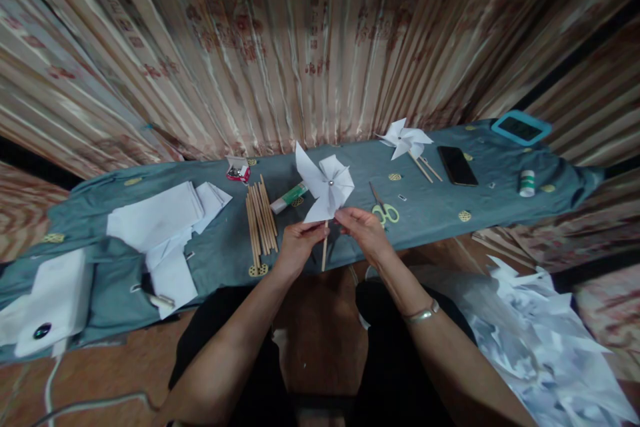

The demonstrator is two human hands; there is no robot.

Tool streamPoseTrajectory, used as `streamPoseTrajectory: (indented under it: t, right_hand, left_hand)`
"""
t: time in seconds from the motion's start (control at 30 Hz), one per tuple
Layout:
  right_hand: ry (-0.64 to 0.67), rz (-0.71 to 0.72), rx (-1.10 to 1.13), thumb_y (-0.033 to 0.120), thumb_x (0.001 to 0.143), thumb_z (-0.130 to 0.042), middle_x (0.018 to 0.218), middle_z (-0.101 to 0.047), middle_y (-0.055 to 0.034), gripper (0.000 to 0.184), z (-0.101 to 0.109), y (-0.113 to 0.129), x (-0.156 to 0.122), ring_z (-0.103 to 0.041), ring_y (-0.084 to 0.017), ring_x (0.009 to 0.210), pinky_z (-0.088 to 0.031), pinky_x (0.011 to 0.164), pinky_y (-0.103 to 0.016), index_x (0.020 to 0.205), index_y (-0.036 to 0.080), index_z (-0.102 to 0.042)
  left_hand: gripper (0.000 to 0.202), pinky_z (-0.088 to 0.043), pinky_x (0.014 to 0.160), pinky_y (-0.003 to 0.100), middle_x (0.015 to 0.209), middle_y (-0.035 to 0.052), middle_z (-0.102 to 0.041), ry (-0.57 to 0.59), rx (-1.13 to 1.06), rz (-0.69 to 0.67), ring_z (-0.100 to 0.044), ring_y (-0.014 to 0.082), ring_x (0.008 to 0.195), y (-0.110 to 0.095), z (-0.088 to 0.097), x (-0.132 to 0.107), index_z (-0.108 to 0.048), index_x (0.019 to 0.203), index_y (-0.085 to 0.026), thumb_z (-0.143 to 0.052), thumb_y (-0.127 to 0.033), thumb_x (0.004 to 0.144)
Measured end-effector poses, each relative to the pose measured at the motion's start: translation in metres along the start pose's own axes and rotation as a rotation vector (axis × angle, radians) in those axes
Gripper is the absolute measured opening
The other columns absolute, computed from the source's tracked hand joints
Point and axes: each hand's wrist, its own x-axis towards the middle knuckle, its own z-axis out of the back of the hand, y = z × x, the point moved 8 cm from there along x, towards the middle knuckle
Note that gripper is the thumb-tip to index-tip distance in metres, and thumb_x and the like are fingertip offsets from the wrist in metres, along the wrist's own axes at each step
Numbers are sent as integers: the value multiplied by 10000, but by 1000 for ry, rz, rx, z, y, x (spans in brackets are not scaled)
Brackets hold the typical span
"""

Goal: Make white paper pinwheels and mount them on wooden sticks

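Currently I see the paper pinwheel point(329, 192) held up between both hands, its white blades beyond the fingertips and its wooden stick point(325, 258) running down past them. Left hand point(296, 245): thumb and fingers closed on the stick, just below the blades. Right hand point(367, 231): fingers bent, tips at the blades' lower right edge; from my feed I cannot tell whether they pinch the paper or only touch it.

Positions, taken from the pinwheel: green-and-white tube point(290, 197) just left, then a bundle of sticks point(261, 220); small red box point(237, 175), lid raised, left and farther back; white paper sheets point(160, 210) well to the left. I log green-handled scissors point(384, 207) near, on the right; more pinwheel blades point(406, 140) right and farther back; black phone point(457, 165) well to the right.
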Motion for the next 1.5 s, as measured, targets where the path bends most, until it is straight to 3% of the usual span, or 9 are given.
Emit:
streamPoseTrajectory:
  t: [0.2, 0.33, 0.57, 0.9, 1.1, 1.2, 1.33, 1.43, 1.5]
  right_hand:
    - [172, 130, -219, 489, 658, -789, 750, -729, 0, 285, -12, -7, -7, -638, -141, 700, -492, 697, -268, 764, 229, -739]
    - [261, 170, -429, 439, 734, -755, 785, -732, -9, 252, -24, -16, -13, -658, -158, 713, -495, 670, -273, 873, 229, -733]
    - [253, 116, -551, 394, 770, -723, 709, -715, -4, 174, -30, -24, -18, -653, -166, 661, -465, 621, -275, 792, 222, -714]
    - [166, 160, -727, 347, 811, -668, 613, -649, 28, 146, -26, -9, -17, -594, -146, 595, -401, 585, -261, 716, 237, -682]
    - [-28, 270, -806, 422, 833, -623, 587, -626, 22, 249, 12, 17, 0, -551, -127, 543, -383, 547, -239, 715, 207, -670]
    - [-190, 341, -897, 510, 821, -597, 589, -640, 1, 352, 43, 54, 7, -540, -133, 528, -388, 538, -246, 685, 196, -678]
    - [-516, 446, -1156, 577, 814, -564, 675, -710, -53, 430, 91, 125, 4, -605, -176, 578, -391, 563, -272, 780, 184, -737]
    - [-683, 460, -1365, 529, 860, -530, 770, -747, -101, 421, 120, 164, 9, -663, -230, 664, -422, 602, -306, 871, 176, -757]
    - [-700, 413, -1545, 452, 884, -526, 836, -757, -125, 368, 132, 174, 24, -691, -265, 744, -445, 636, -324, 908, 170, -761]
  left_hand:
    - [348, -516, 689, 276, 737, 42, -742, -86, -140, 53, -630, 138, 670, -4, 7, 2, -784, 744, -166, -899, -304, 446]
    - [353, -507, 680, 273, 740, 39, -739, -94, -162, 47, -618, 130, 655, -8, 11, 4, -789, 783, -168, -890, -291, 468]
    - [335, -511, 771, 289, 894, 62, -772, -135, -201, 29, -648, 150, 766, -9, 20, 8, -792, 797, -192, -886, -269, 485]
    - [391, -537, 728, 260, 857, 48, -770, -136, -251, 56, -668, 144, 757, -10, 19, 10, -786, 821, -195, -912, -343, 482]
    - [469, -550, 763, 277, 905, 78, -766, -115, -155, 53, -683, 162, 784, -8, 17, 7, -778, 939, -174, -877, -418, 550]
    - [453, -554, 758, 281, 893, 85, -768, -91, -119, 60, -683, 163, 761, -6, 15, 5, -777, 947, -165, -864, -406, 573]
    - [415, -562, 742, 279, 856, 79, -768, -62, -133, 59, -683, 157, 729, -6, 10, 2, -781, 919, -168, -859, -392, 578]
    - [405, -565, 741, 280, 832, 69, -767, -45, -149, 65, -679, 153, 711, -4, 6, 1, -784, 899, -173, -861, -392, 567]
    - [396, -564, 732, 281, 827, 66, -766, -36, -144, 65, -677, 153, 706, -2, 4, 0, -784, 898, -174, -853, -387, 572]
